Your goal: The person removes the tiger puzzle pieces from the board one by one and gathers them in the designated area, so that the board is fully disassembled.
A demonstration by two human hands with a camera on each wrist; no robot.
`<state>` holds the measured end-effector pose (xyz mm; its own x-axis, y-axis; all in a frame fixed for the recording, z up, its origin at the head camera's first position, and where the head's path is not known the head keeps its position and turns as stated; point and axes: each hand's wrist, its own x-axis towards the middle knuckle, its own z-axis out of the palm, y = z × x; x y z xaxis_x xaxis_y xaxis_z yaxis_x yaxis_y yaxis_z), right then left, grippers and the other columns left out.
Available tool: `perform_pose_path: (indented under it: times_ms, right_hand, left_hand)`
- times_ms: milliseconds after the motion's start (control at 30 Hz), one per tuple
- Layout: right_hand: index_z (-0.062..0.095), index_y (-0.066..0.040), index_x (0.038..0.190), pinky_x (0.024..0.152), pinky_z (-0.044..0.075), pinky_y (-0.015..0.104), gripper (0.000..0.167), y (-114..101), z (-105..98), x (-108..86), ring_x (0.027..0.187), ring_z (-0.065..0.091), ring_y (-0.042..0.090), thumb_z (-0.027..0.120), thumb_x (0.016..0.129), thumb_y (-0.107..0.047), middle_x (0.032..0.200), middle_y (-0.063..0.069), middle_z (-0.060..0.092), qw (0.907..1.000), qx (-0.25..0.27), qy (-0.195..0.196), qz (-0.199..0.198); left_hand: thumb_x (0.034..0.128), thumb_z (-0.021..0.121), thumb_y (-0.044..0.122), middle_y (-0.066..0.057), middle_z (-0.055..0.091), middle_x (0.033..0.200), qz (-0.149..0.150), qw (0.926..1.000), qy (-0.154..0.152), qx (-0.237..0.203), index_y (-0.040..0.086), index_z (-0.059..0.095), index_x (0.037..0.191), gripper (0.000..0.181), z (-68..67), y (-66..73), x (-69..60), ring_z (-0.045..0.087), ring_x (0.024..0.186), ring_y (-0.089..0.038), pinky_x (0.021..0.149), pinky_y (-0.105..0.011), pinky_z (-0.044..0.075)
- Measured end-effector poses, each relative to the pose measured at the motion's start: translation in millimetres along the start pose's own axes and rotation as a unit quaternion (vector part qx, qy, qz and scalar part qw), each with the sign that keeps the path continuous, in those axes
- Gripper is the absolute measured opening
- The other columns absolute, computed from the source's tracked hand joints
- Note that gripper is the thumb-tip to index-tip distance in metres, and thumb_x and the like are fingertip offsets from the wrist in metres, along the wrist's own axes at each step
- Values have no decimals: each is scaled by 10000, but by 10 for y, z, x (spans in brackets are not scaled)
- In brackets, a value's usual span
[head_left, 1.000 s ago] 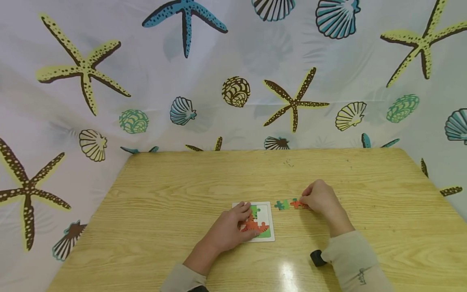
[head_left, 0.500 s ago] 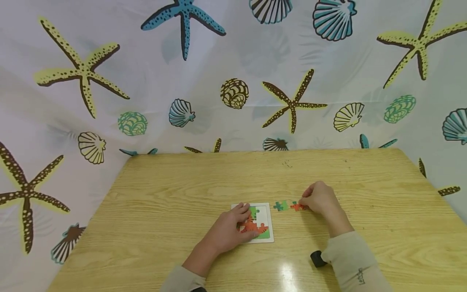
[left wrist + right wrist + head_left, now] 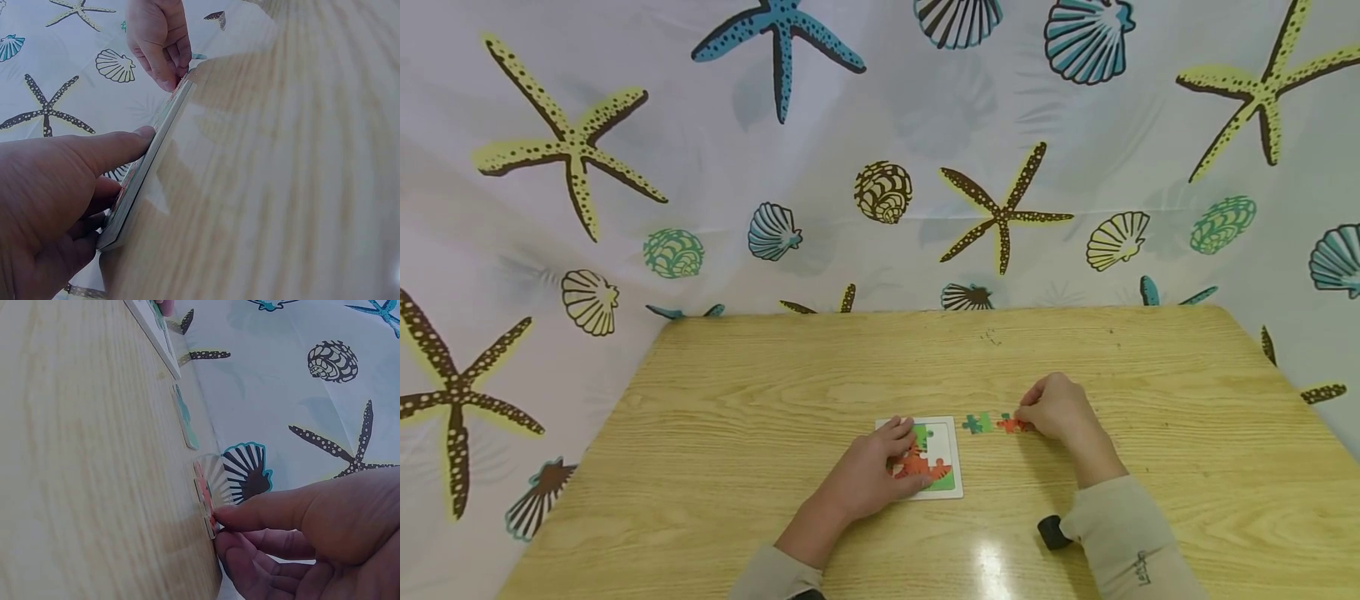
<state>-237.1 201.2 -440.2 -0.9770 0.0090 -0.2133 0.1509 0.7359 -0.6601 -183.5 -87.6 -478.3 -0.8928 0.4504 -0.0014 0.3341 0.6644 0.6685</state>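
Note:
A square jigsaw board (image 3: 957,467) with a white frame lies on the table, partly filled with orange-red and green pieces. My left hand (image 3: 868,471) rests over its left side, thumb and fingers spread and touching it; the left wrist view shows the thumb lying along the board (image 3: 142,172). My right hand (image 3: 1060,407) is to the right of the board. Its thumb and forefinger pinch the end of a red puzzle piece (image 3: 1009,423) at the table surface; the fingertips hide part of it. Between board and right hand lies a green puzzle piece (image 3: 977,423).
The wooden table (image 3: 760,383) extends around the board. Behind it hangs a white cloth (image 3: 820,167) printed with starfish and shells. A black wrist device (image 3: 1054,532) sits at the right sleeve cuff.
The head view has shifted very slightly. Both hands, the board and the loose pieces keep practically the same places.

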Motion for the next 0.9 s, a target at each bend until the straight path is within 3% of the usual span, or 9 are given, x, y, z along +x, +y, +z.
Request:
perform_pose_path:
  times_ms: [300,567,900]
  right_hand:
    - [735,-2,904,620,515,317,171,-81,-15,-60,701,621,195,756,945,-166,821,103,719,9998,-40,47,-197]
    - [740,-3,947,600,522,251,160,-177,35,-95,675,676,166,758,955,-161,810,91,743,9975,548,-388,-235]
    - [742,-6,958,639,555,266,165,-201,80,-87,715,678,178,767,957,-169,828,100,731,9951,572,-642,-483]
  left_hand:
    - [925,814,327,-192,427,1606,-7,10000,-21,-26,-50,526,1477,728,-17,6,3,325,1537,-363,1203,-541,364]
    - [921,819,325,-201,431,1602,-33,10000,-10,-75,-50,523,1480,736,-13,17,-6,328,1534,-376,1201,-549,365]
    - [917,826,293,-204,434,1600,-4,9999,69,-82,-53,535,1471,715,1,18,-11,344,1524,-383,1201,-551,361]
